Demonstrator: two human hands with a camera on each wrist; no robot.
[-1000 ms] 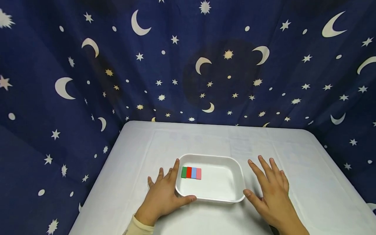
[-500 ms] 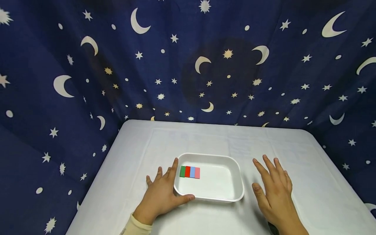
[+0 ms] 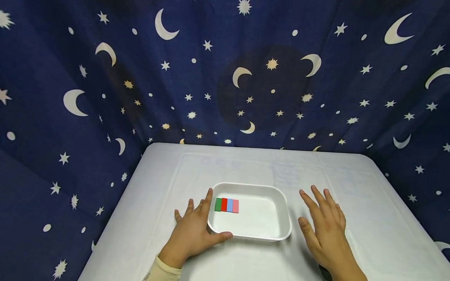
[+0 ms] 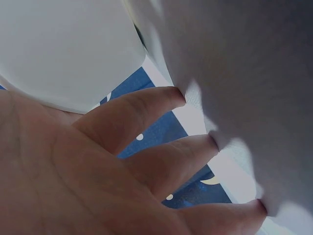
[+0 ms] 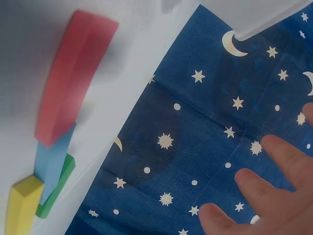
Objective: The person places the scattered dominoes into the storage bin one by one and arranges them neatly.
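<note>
A white tray stands on the cloth-covered table. On its floor at the left lies a tight row of small blocks: green, red, light blue and pink. My left hand rests around the tray's front left corner, index finger along the left rim and thumb at the front rim. Three of its fingertips meet the white cloth in the left wrist view. Right of the tray, my right hand is spread with nothing in it, its thumb a little apart from the tray's side.
In the right wrist view, a red block, a blue block, a green block and a yellow block lie on the white cloth. A dark blue curtain with moons and stars rises behind the table.
My right hand has drawn slightly away to the right from the tray's side, then eased a little back left. The left hand, tray and blocks keep their places, with a slight camera shift.
</note>
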